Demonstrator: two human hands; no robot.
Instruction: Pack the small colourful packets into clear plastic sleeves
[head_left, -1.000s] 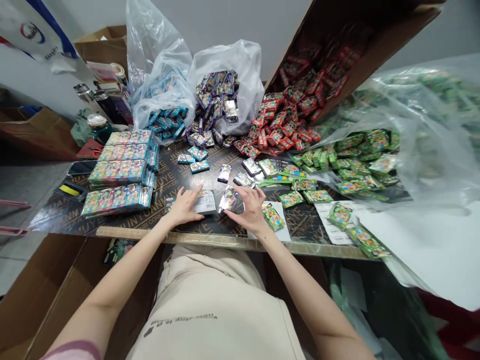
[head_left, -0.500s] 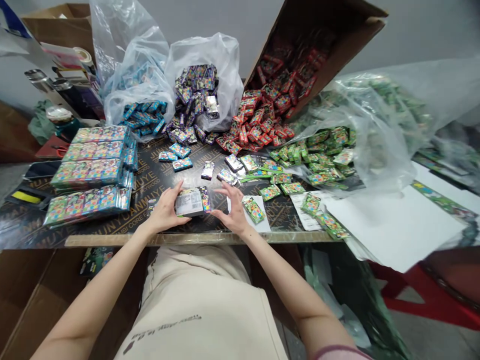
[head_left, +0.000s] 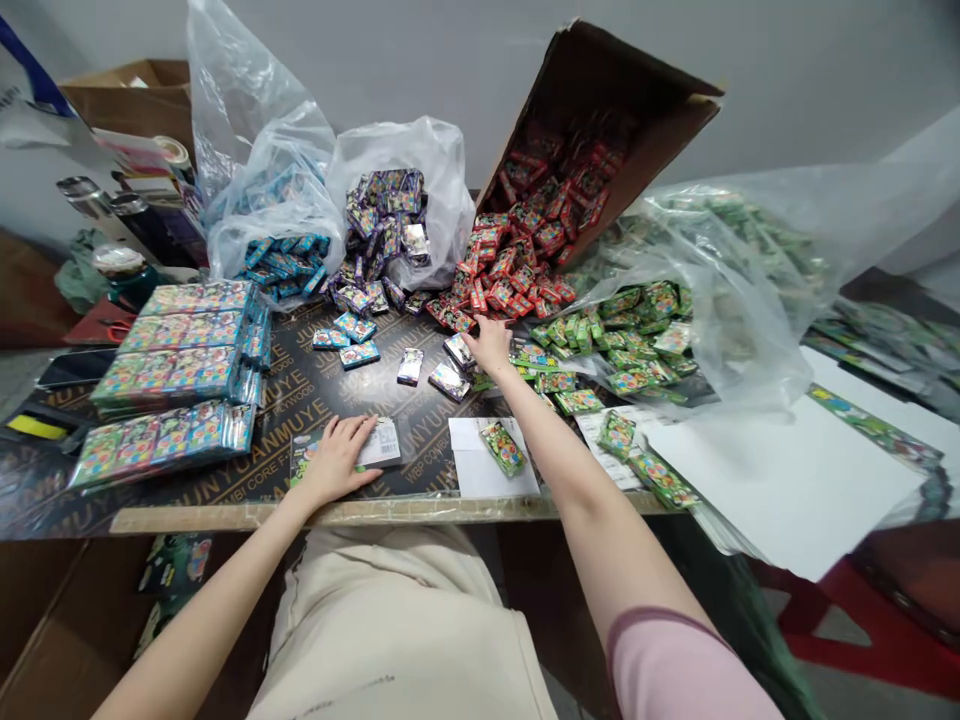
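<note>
My left hand [head_left: 337, 462] lies flat with fingers spread on a small stack of packets [head_left: 379, 443] near the table's front edge. My right hand [head_left: 491, 343] is stretched far forward, its fingers on loose packets at the foot of the red packet pile [head_left: 517, 270]. Whether its fingers hold one is hidden. Two purple packets [head_left: 410, 366] lie just to the left of it. A green packet [head_left: 502, 447] rests on a white sheet [head_left: 474, 470] to the right of my left hand.
Tilted cardboard box [head_left: 600, 110] spills red packets. Clear bags hold blue packets [head_left: 281, 262], purple packets [head_left: 390, 220] and green packets [head_left: 637, 325]. Wrapped bundles [head_left: 180, 375] are stacked at the left. White sheets [head_left: 780, 470] lie at the right. Flasks and boxes stand at the back left.
My right hand left the stack and reached forward to the edge of the red pile. My left hand set the stack down flat on the table and rests on it.
</note>
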